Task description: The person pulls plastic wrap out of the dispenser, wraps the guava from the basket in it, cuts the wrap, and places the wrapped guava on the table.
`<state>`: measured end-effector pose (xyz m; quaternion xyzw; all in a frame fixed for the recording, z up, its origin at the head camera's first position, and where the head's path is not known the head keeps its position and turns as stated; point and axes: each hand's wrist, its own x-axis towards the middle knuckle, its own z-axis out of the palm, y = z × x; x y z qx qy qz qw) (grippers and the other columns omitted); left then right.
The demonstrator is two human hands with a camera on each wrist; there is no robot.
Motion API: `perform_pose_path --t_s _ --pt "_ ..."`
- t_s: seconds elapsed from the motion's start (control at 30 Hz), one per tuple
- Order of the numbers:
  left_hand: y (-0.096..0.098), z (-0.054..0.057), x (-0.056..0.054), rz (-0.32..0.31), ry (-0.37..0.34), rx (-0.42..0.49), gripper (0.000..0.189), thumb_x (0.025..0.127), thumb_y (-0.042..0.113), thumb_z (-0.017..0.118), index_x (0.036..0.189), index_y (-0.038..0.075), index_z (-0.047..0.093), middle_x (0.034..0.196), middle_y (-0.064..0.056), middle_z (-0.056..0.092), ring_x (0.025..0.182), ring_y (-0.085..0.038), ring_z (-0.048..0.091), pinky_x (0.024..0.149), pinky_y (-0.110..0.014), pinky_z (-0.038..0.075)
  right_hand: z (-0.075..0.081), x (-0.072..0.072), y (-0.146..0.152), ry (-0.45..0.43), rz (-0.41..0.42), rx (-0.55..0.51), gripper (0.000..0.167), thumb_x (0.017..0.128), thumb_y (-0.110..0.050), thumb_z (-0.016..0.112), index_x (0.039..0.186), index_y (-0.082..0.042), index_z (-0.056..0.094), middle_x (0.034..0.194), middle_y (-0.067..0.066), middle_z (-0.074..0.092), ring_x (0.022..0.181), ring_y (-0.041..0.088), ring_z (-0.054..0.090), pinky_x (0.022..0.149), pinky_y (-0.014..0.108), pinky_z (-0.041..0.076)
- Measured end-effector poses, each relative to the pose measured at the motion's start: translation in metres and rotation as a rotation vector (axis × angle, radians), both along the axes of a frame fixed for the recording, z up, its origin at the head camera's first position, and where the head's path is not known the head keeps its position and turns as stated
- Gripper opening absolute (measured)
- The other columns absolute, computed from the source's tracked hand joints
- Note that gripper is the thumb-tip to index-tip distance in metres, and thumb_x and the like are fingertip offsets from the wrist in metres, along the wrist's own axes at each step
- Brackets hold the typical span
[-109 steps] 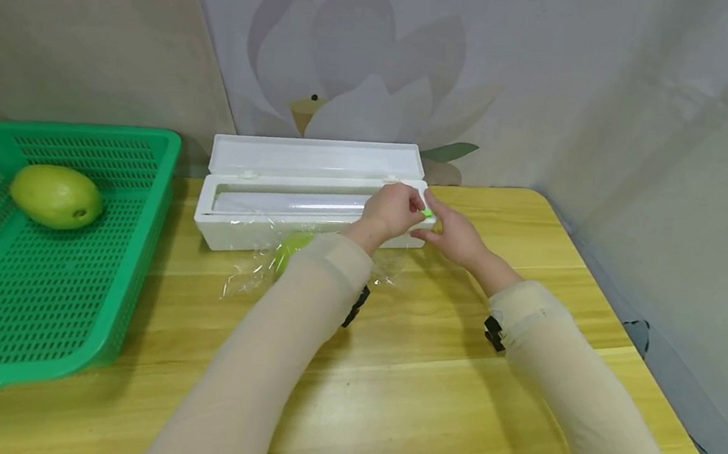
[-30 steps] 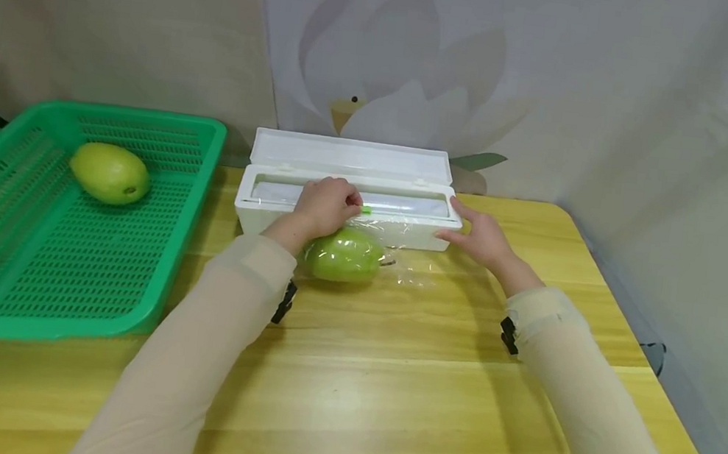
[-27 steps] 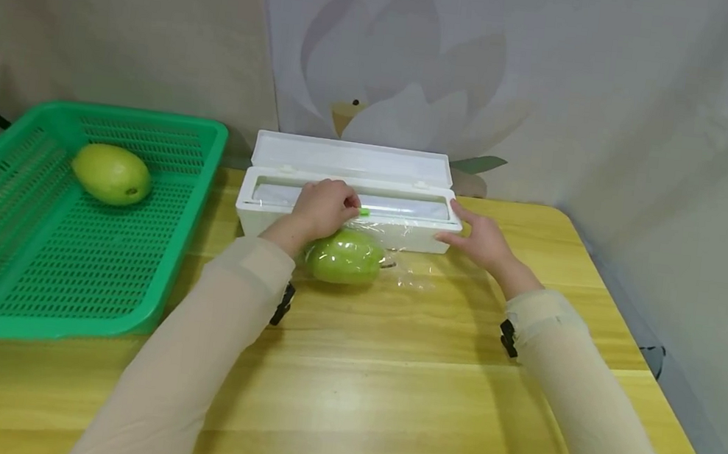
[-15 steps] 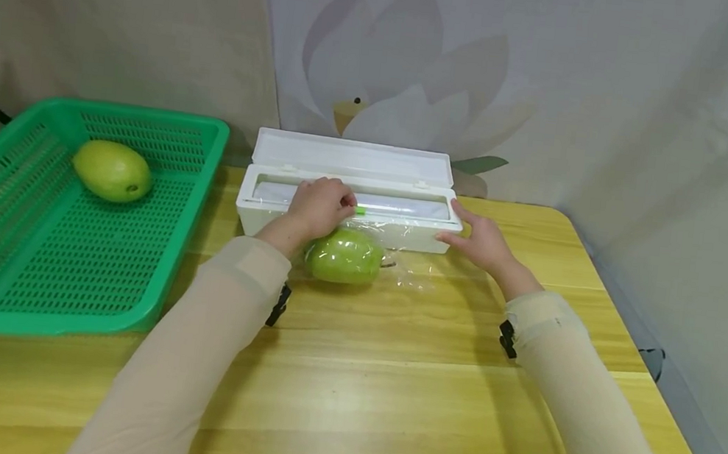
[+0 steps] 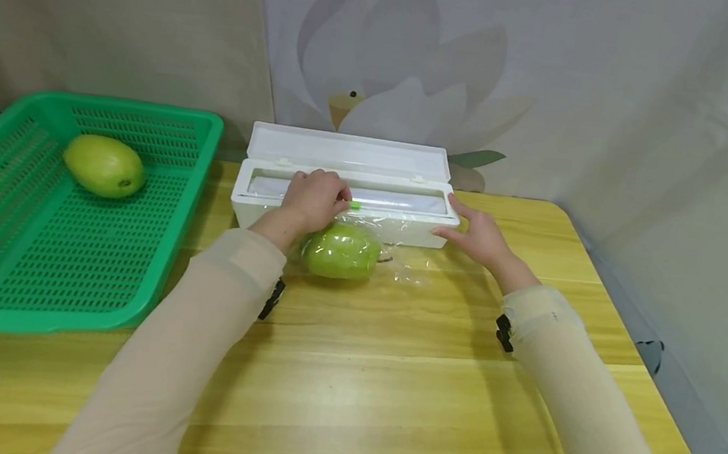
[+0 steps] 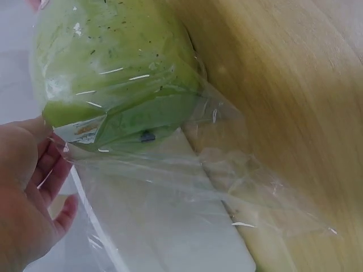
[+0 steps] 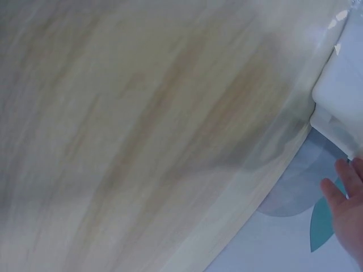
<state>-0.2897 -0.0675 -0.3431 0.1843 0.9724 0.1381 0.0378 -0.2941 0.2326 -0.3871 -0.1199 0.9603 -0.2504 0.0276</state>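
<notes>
A white cling film box (image 5: 413, 234) lies lengthwise at the back of the table, its lid (image 5: 352, 153) raised and the film roll (image 5: 400, 201) showing inside. My left hand (image 5: 314, 198) pinches the small green slide cutter (image 5: 355, 205) on the box's front top edge, near the middle. At the right end, my right hand (image 5: 481, 239) grips the box, thumb in front and fingers at the corner. Clear film (image 6: 153, 175) hangs over the front and covers a green oval fruit (image 5: 340, 252) with a short stem. In the left wrist view, the slide cutter is hidden.
A green perforated basket (image 5: 157, 257) stands at the left with a yellow-green oval fruit (image 5: 104, 166) in it. Behind the box hangs a grey curtain (image 5: 592, 88) with a flower print. The wooden table (image 5: 372, 405) ends at the right in a slanting edge.
The left hand has slid the green cutter from the box's right end leftward to about its middle, slowly in the last second. The right hand stays at the right end.
</notes>
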Motion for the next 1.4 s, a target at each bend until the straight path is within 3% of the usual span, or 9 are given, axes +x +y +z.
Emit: perform_pose_path --t_s 0.23,0.4,0.8,1.0,1.2,1.4 --pt "-0.043 0.004 0.002 0.024 -0.020 -0.028 0.022 0.097 0.025 0.050 0.109 0.011 0.063 0.113 -0.008 0.061 0.112 -0.029 0.051 0.100 -0.053 0.034 0.002 -0.004 -0.002 -0.027 0.002 0.019 0.079 0.088 -0.043 0.061 0.149 -0.012 0.022 0.054 0.003 0.043 0.046 0.010 0.019 0.069 0.033 0.037" --pt "-0.060 0.007 0.003 0.044 -0.029 -0.029 0.020 0.095 0.022 0.052 0.105 0.010 0.064 0.112 -0.010 0.062 0.111 -0.030 0.050 0.101 -0.054 0.032 -0.002 -0.007 0.000 -0.025 0.006 0.019 0.080 0.087 -0.044 0.062 0.149 -0.012 0.021 0.050 0.000 0.040 0.046 0.010 0.019 0.068 0.032 0.036" --pt "-0.068 0.018 0.004 0.038 -0.084 -0.073 0.021 0.096 0.021 0.051 0.107 0.009 0.065 0.113 -0.011 0.063 0.112 -0.032 0.048 0.103 -0.057 0.028 -0.003 -0.007 0.002 -0.009 0.006 0.021 0.081 0.086 -0.044 0.063 0.148 -0.013 0.023 0.051 0.000 0.040 0.046 0.009 0.019 0.067 0.033 0.037" --pt "-0.070 0.022 0.005 0.040 -0.108 -0.074 0.022 0.096 0.021 0.052 0.109 0.010 0.065 0.115 -0.011 0.063 0.112 -0.032 0.048 0.101 -0.055 0.029 -0.002 -0.007 0.000 -0.007 0.000 0.016 0.080 0.086 -0.045 0.063 0.148 -0.013 0.023 0.063 0.009 0.048 0.046 0.009 0.018 0.070 0.033 0.037" --pt "-0.075 0.020 0.004 0.048 -0.114 -0.078 0.022 0.096 0.022 0.051 0.108 0.010 0.065 0.113 -0.011 0.063 0.111 -0.032 0.047 0.098 -0.054 0.031 -0.003 -0.009 -0.002 -0.017 0.008 0.032 0.081 0.086 -0.046 0.063 0.149 -0.014 0.022 0.051 0.002 0.041 0.045 0.008 0.018 0.063 0.032 0.035" --pt "-0.078 0.018 0.006 0.056 -0.099 -0.067 0.019 0.096 0.023 0.052 0.104 0.012 0.065 0.108 -0.009 0.064 0.106 -0.029 0.047 0.095 -0.052 0.034 -0.003 -0.009 -0.005 -0.021 0.020 0.039 0.081 0.086 -0.045 0.062 0.149 -0.014 0.022 0.052 -0.001 0.040 0.043 0.007 0.018 0.063 0.031 0.035"
